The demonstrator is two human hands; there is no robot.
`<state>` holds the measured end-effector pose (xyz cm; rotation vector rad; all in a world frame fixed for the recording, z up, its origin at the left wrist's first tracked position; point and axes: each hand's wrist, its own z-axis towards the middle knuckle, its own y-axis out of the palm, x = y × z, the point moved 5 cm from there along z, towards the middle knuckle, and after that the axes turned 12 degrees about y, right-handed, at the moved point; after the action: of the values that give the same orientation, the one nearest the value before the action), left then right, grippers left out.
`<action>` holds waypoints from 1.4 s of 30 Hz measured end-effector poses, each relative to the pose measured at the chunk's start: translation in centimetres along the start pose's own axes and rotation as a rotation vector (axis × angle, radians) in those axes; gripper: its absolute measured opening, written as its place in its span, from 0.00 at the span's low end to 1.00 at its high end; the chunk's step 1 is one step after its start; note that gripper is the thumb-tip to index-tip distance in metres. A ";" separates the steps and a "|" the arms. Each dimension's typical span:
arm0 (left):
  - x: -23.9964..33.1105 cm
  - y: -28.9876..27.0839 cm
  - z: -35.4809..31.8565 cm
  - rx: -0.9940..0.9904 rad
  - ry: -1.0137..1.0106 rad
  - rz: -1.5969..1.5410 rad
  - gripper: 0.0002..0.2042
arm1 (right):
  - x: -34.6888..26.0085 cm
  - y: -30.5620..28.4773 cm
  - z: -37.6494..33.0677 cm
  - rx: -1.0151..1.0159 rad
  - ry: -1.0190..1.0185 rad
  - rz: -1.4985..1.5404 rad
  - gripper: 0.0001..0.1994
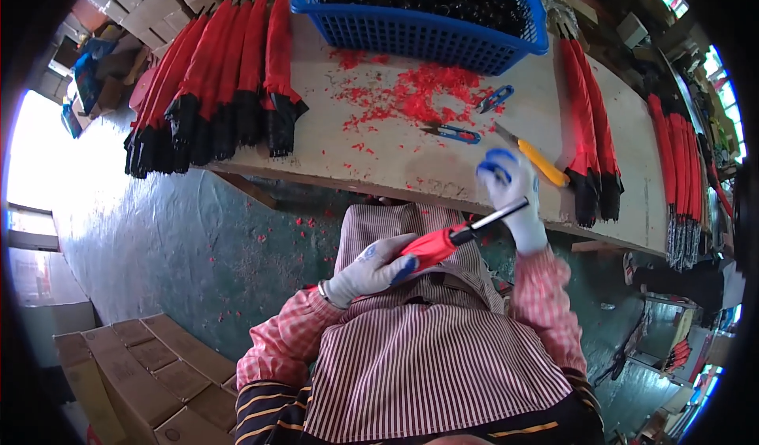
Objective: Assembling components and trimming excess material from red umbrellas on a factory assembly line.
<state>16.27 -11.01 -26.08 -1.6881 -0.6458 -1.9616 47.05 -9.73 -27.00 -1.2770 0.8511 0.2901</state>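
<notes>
My left hand (371,273), in a white glove with blue fingertips, is closed around a folded red umbrella (431,247) above my lap. A black collar and a bare metal shaft stick out of the umbrella toward the upper right. Just past the shaft's end, near the table edge, my right hand (512,186) is raised in the same kind of glove. Its fingers look curled but are smeared by motion, and the shaft crosses in front of its wrist. Closest to it on the table lies a yellow-handled knife (541,161). Two blue thread snips (456,133) rest beyond.
Red scraps (427,89) litter the table (332,141). A blue basket (419,23) full of black parts stands at the back. Red umbrellas with black ends lie at the left (221,62) and right (583,105). Cardboard boxes (150,366) sit at lower left.
</notes>
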 end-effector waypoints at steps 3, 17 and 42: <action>-1.6 -0.7 0.3 -0.060 0.010 0.274 0.28 | -1.8 3.9 5.8 0.244 -0.306 -0.345 0.24; -3.4 2.9 -3.2 -0.136 0.261 0.740 0.25 | -0.7 -0.6 -4.1 -0.426 0.167 0.466 0.17; -3.7 6.7 -2.2 -0.444 0.149 0.510 0.24 | -5.2 -1.9 -12.8 -1.242 -0.193 0.289 0.15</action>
<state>19.27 -17.40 -29.71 -1.7038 0.2807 -1.9002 39.70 -20.71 -22.52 -2.1975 0.6653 1.2890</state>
